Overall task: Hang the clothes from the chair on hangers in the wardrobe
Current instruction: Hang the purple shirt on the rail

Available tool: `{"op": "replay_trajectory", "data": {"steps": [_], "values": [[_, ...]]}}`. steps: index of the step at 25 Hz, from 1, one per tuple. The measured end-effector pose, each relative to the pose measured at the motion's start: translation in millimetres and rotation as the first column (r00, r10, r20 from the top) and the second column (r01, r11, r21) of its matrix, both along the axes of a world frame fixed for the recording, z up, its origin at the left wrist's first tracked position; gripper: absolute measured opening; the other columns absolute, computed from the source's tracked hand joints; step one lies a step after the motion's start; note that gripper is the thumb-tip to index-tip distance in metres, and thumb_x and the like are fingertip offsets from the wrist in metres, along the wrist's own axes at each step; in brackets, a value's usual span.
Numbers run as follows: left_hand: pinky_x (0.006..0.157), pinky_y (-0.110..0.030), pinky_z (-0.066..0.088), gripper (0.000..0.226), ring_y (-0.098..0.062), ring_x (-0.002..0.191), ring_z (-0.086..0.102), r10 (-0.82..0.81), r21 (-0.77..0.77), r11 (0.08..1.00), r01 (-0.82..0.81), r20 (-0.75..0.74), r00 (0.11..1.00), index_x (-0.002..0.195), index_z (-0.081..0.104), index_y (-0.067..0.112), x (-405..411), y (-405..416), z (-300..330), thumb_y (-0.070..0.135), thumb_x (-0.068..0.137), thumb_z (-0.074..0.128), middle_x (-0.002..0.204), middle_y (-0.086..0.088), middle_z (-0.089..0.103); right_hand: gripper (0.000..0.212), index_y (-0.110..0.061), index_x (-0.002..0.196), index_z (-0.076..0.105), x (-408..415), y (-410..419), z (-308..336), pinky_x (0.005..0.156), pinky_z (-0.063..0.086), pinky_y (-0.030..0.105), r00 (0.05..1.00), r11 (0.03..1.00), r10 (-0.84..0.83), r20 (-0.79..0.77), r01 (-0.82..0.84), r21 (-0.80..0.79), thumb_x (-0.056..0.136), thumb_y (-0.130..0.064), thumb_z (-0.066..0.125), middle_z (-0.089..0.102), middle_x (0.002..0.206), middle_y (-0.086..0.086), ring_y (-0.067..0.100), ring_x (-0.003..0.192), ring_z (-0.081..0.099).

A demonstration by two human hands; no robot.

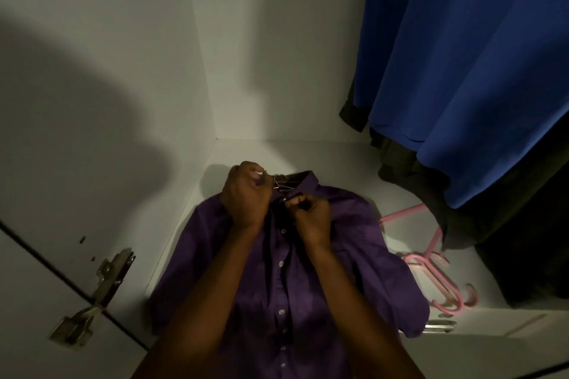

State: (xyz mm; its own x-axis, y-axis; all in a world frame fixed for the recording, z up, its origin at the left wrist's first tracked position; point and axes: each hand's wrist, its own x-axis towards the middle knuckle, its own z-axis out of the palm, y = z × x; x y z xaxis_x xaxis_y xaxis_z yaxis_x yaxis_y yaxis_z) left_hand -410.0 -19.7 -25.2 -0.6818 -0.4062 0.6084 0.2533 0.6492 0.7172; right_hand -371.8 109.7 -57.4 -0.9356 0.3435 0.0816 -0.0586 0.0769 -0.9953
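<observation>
My left hand (244, 194) grips the collar, right hand (309, 214) pinches the top button — the purple shirt (338, 243) feels soft, light, floppy.

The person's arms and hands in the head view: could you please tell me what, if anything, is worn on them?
Both forearms are bare as far as the frame shows: no sleeves or gloves. No watch, bracelet or ring shows on the left hand or the right hand, though the light is dim.

Shirt (308, 271) lies on wardrobe floor (323, 154), hangers (431, 271) right, hinge (92, 298) left
</observation>
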Motion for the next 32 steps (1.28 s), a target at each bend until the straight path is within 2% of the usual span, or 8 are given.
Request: {"op": "replay_trajectory", "data": {"steps": [3,7,9,12,18,26,29,32], "values": [[0.069,-0.026,0.051,0.014,-0.007,0.078,0.065,-0.098,-0.201,0.964,0.176,0.344,0.934,0.081,0.073,0.029,-48,1,18,0.027,0.072,0.084,0.083,0.013,0.067,0.012,-0.017,0.084,0.071,-15,16,7,0.071,0.058,0.028,0.976,0.923,-0.162,-0.146,0.202,0.327,0.086,-0.005,0.072,0.072,0.087,-0.001,0.012,0.076,0.068],[0.1,-0.043,0.046,0.024,-0.019,0.094,0.067,0.023,-0.352,0.853,0.386,0.764,0.645,0.082,0.075,0.025,-83,9,19,0.04,0.066,0.084,0.087,0.006,0.072,0.026,-0.015,0.107,0.069,-49,43,9,0.084,0.057,0.041,0.984,0.768,-0.176,-0.029,0.156,0.622,0.082,-0.018,0.076,0.065,0.111,0.006,0.025,0.101,0.063],[0.108,-0.054,0.028,0.04,-0.026,0.11,0.057,0.159,-0.521,0.768,0.373,0.719,0.676,0.101,0.07,0.023,-89,13,14,0.048,0.072,0.08,0.102,-0.001,0.069,0.034,-0.019,0.113,0.069,-59,52,4,0.097,0.05,0.046,0.978,0.712,-0.166,0.128,0.029,0.701,0.08,-0.025,0.073,0.067,0.114,0.005,0.029,0.111,0.058],[0.103,-0.054,0.035,0.068,-0.034,0.124,0.046,0.129,-0.555,0.746,0.367,0.662,0.738,0.126,0.053,0.014,-94,12,3,0.054,0.075,0.075,0.123,-0.011,0.057,0.012,-0.026,0.085,0.068,-66,60,-1,0.098,0.048,0.045,0.974,0.671,-0.149,0.17,-0.027,0.741,0.074,-0.027,0.064,0.072,0.092,0.001,0.028,0.094,0.066],[0.062,-0.025,0.037,0.044,-0.019,0.075,0.065,0.071,-0.671,0.603,0.431,0.583,0.809,0.088,0.065,0.019,-102,-3,16,0.059,0.07,0.073,0.089,0.001,0.071,0.021,-0.022,0.095,0.065,-73,64,12,0.102,0.033,0.04,0.973,0.606,-0.094,0.213,-0.113,0.787,0.085,-0.006,0.056,0.07,0.098,0.0,0.025,0.1,0.062],[0.061,-0.028,0.033,0.049,-0.017,0.063,0.058,-0.061,-0.644,0.679,0.354,0.431,0.9,0.062,0.053,0.022,-69,-12,84,0.068,0.071,0.068,0.059,0.011,0.05,0.028,-0.021,0.101,0.059,-52,69,67,0.073,0.054,0.029,0.997,0.893,0.026,0.07,-0.055,0.447,0.08,-0.008,0.072,0.065,0.088,-0.008,0.016,0.082,0.065],[0.068,-0.028,0.038,0.033,-0.021,0.081,0.067,-0.126,-0.65,0.675,0.35,0.366,0.922,0.076,0.068,0.026,-51,-17,128,0.058,0.076,0.068,0.073,0.007,0.067,0.03,-0.023,0.109,0.069,-40,69,108,0.075,0.057,0.03,0.999,0.933,0.042,0.023,-0.048,0.356,0.081,-0.019,0.078,0.07,0.094,-0.004,0.013,0.084,0.067],[0.073,-0.028,0.042,0.028,-0.019,0.092,0.069,-0.23,-0.661,0.684,0.309,0.207,0.951,0.099,0.075,0.034,-24,-19,172,0.054,0.081,0.067,0.096,0.008,0.076,0.01,-0.023,0.084,0.078,-23,71,149,0.073,0.058,0.034,0.992,0.916,0.086,-0.088,-0.045,0.398,0.078,-0.015,0.075,0.076,0.08,-0.005,0.013,0.078,0.071]]}}
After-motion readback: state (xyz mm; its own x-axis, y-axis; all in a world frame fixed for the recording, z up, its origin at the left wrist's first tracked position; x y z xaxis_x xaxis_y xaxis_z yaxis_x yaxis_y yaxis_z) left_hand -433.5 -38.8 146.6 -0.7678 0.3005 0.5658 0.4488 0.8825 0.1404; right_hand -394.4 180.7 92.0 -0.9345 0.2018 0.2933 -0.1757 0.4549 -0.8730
